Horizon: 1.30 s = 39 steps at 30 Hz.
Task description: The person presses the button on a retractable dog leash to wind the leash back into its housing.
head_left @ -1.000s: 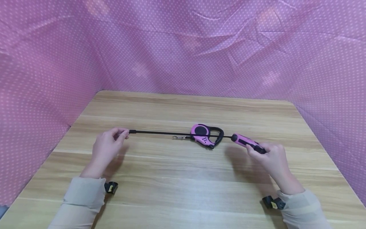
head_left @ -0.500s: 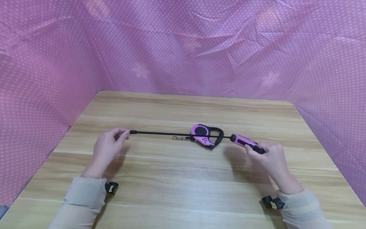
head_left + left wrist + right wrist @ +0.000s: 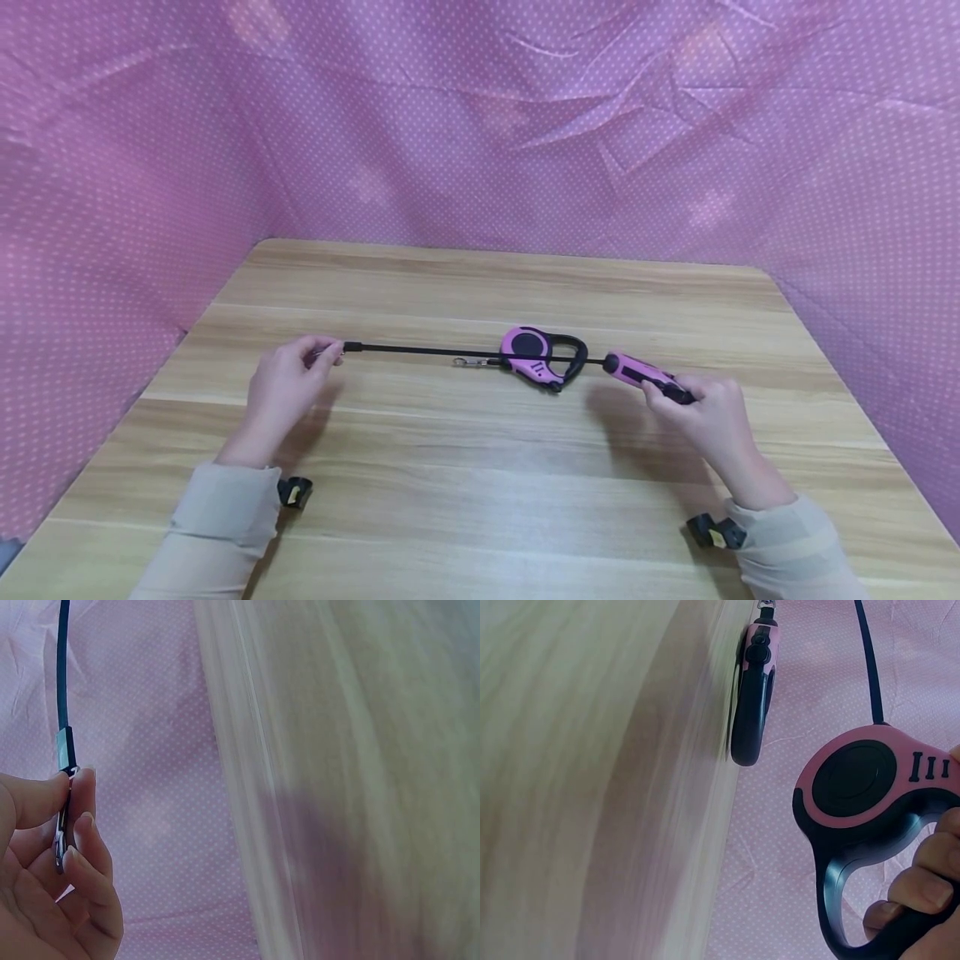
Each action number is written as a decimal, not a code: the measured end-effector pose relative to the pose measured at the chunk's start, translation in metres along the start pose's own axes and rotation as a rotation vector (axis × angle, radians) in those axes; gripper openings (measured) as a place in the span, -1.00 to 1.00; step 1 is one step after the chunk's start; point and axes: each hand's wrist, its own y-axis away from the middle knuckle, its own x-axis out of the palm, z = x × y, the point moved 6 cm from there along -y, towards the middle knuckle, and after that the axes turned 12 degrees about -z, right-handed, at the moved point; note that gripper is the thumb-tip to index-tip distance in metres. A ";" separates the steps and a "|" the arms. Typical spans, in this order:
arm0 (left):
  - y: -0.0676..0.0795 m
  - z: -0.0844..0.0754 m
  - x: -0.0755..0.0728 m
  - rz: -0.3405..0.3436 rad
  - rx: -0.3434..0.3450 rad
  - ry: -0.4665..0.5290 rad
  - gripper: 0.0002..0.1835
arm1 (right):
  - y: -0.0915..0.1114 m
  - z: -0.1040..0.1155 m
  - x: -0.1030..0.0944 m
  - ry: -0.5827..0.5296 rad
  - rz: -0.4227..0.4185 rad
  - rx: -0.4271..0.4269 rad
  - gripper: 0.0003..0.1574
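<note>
My right hand (image 3: 712, 412) grips the black handle of a pink and black retractable dog leash (image 3: 855, 776), its fingers curled through the handle loop. From this leash a black strap (image 3: 420, 350) runs leftward, pulled straight above the table. At its far end my left hand (image 3: 288, 379) pinches the metal clip (image 3: 60, 844) between thumb and fingers, just below the strap's dark sleeve (image 3: 66, 748). A second pink and black retractable leash (image 3: 523, 371) lies on the table behind the strap, its clip (image 3: 470, 362) pointing left.
The wood-grain table (image 3: 480, 483) has a pink dotted cloth (image 3: 480, 150) hanging at its back and sides. Small black devices are worn at both wrists, the left one (image 3: 296, 492) and the right one (image 3: 716, 531).
Both hands keep their hold and the strap stays stretched. The left hand has shifted very slightly right; the held leash has moved a touch left. The second leash lies still.
</note>
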 end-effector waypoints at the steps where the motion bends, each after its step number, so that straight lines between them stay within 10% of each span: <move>1: 0.000 0.000 0.000 0.001 0.000 0.002 -0.60 | 0.000 0.000 0.000 0.000 0.002 0.001 -0.60; 39: 0.000 -0.005 0.002 0.032 0.015 0.004 -0.56 | -0.002 0.000 0.003 -0.076 -0.046 -0.183 -0.60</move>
